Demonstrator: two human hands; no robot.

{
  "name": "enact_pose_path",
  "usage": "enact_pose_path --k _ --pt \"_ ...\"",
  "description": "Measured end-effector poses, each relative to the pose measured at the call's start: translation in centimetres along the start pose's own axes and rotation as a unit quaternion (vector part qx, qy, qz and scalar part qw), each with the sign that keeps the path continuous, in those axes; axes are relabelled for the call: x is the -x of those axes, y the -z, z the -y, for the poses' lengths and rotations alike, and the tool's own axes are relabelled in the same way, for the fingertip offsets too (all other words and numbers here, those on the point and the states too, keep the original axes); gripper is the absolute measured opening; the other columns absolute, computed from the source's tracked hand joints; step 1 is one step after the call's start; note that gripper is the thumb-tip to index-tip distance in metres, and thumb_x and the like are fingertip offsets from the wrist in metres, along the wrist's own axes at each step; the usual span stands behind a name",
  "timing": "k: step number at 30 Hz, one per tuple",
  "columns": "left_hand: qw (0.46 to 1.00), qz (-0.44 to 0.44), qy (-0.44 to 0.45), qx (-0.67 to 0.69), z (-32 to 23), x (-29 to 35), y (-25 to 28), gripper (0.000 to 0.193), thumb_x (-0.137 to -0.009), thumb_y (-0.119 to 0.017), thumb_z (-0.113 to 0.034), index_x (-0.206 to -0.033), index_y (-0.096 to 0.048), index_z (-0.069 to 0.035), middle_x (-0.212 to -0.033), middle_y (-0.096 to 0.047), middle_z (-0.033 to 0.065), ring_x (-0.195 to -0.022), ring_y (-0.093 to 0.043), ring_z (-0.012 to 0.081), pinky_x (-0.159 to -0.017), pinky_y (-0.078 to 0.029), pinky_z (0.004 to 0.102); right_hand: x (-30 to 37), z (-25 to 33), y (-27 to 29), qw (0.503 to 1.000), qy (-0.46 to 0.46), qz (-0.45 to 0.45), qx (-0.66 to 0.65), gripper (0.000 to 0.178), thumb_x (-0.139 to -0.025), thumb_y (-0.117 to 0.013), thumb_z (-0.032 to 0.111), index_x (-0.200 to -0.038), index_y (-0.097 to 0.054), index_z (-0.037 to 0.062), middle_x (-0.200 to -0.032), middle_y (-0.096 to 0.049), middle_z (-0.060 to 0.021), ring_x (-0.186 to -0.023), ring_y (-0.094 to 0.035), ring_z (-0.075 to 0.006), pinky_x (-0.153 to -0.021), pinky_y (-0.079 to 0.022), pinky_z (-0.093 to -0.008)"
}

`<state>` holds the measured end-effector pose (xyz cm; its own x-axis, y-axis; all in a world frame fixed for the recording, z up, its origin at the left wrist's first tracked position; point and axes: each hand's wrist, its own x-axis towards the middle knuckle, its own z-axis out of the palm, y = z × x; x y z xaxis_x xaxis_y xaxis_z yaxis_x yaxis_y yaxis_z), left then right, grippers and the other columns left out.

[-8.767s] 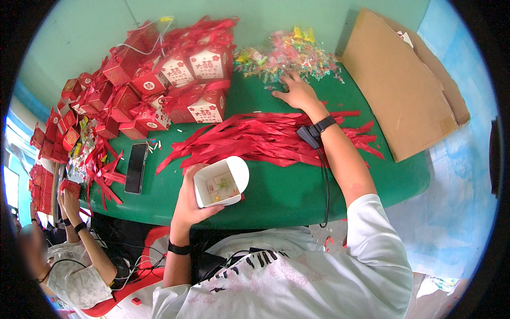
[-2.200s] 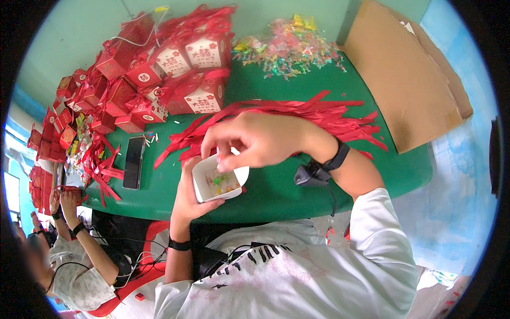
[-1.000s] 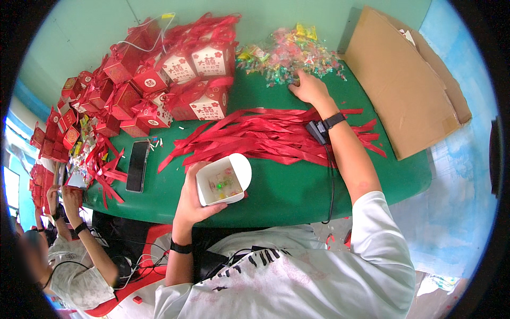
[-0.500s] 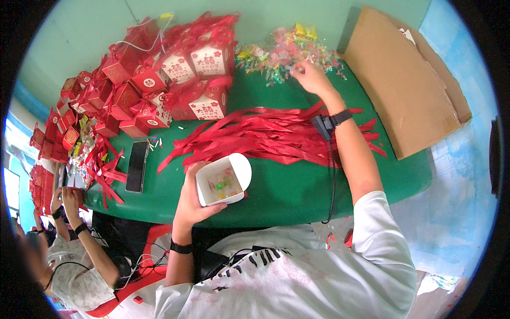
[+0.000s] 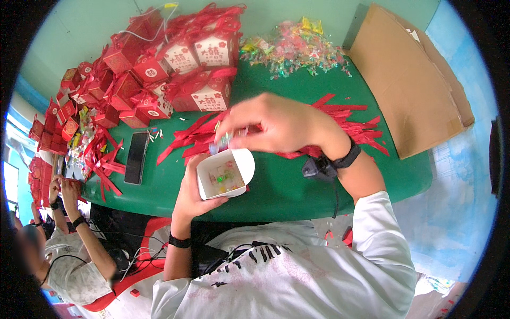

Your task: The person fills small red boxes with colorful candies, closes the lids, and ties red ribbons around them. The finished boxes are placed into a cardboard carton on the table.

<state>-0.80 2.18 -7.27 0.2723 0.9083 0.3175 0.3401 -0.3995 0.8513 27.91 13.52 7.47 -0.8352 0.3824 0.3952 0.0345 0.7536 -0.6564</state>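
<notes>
My left hand (image 5: 192, 191) is wrapped round a small white-lined box (image 5: 205, 190) with its rounded flap up, tilted so that its inside shows. A few wrapped candies (image 5: 225, 177), green and yellowish among them, lie on its bottom. Just above the box's far edge is my right hand (image 5: 273, 125), blurred by motion, its fingers pinched on a wrapped candy (image 5: 224, 140) with a shiny clear wrapper. Beneath and behind that hand, red ribbons (image 5: 348, 125) are spread across the green table (image 5: 297, 186).
Finished red and white gift boxes (image 5: 212, 50) are stacked at the back left. A heap of wrapped candies (image 5: 303, 48) lies at the back. An open cardboard carton (image 5: 404, 85) stands at right, a phone (image 5: 137, 158) at left. Another person's hands (image 5: 66, 191) work at far left.
My right hand has come from the candy heap at the back to just above the box, carrying a wrapped candy. My left hand has kept the box in nearly the same place.
</notes>
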Motion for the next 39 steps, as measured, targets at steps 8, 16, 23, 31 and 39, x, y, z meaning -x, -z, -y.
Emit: enact_pose_path --k 8,16,23,31,39 --pt "0.999 -0.004 0.008 0.041 0.6 0.2 -0.4 0.112 -0.062 -0.097 -0.031 -0.152 -0.04 0.002 -0.135 -0.059 0.0209 -0.127 -0.062 0.0358 -0.11 -0.048 0.0464 0.0 1.3 -2.2 0.999 -0.017 0.032 0.019 0.039 -0.092 -0.078 0.019 -0.129 -0.076 0.0103 -0.102 -0.078 -0.0089 -0.079 -0.07 -0.0231 -0.074 -0.057 -0.0374" --pt "1.0 -0.005 0.007 0.028 0.2 0.2 -0.2 0.113 -0.061 -0.098 -0.032 -0.152 -0.04 0.0 -0.136 -0.059 0.0207 -0.127 -0.062 0.0366 -0.109 -0.048 0.0466 -0.2 1.0 -2.1 0.999 -0.006 0.028 -0.019 0.03 -0.093 -0.077 0.017 -0.121 -0.076 0.006 -0.104 -0.078 -0.0102 -0.087 -0.072 -0.0237 -0.077 -0.058 -0.0377" --pt "1.0 -0.005 0.005 0.005 0.1 0.1 -0.2 0.111 -0.061 -0.098 -0.035 -0.15 -0.042 0.0 -0.136 -0.058 0.0216 -0.127 -0.061 0.0374 -0.11 -0.047 0.0471 0.3 -1.5 0.8 0.997 -0.059 -0.01 0.052 0.026 -0.098 -0.074 0.023 -0.116 -0.077 0.0032 -0.103 -0.076 -0.0141 -0.091 -0.073 -0.025 -0.082 -0.059 -0.0372" --pt "1.0 -0.009 -0.001 0.013 0.1 0.2 -0.1 0.111 -0.06 -0.098 -0.034 -0.15 -0.043 0.001 -0.137 -0.058 0.0213 -0.127 -0.061 0.0373 -0.11 -0.047 0.0467 6.1 -15.0 8.9 0.871 -0.369 -0.21 0.247 0.037 -0.096 -0.071 0.044 -0.109 -0.08 0.0105 -0.102 -0.08 -0.0158 -0.097 -0.077 -0.0352 -0.087 -0.059 -0.0462" --pt "1.0 -0.014 0.006 0.01 0.4 0.2 -0.4 0.11 -0.06 -0.098 -0.033 -0.15 -0.044 0.001 -0.136 -0.059 0.0214 -0.127 -0.061 0.0371 -0.11 -0.047 0.046 11.9 -21.8 7.7 0.743 -0.43 -0.289 0.425 0.039 -0.092 -0.07 0.036 -0.124 -0.075 0.0138 -0.114 -0.076 -0.0198 -0.106 -0.073 -0.0412 -0.094 -0.058 -0.0521"
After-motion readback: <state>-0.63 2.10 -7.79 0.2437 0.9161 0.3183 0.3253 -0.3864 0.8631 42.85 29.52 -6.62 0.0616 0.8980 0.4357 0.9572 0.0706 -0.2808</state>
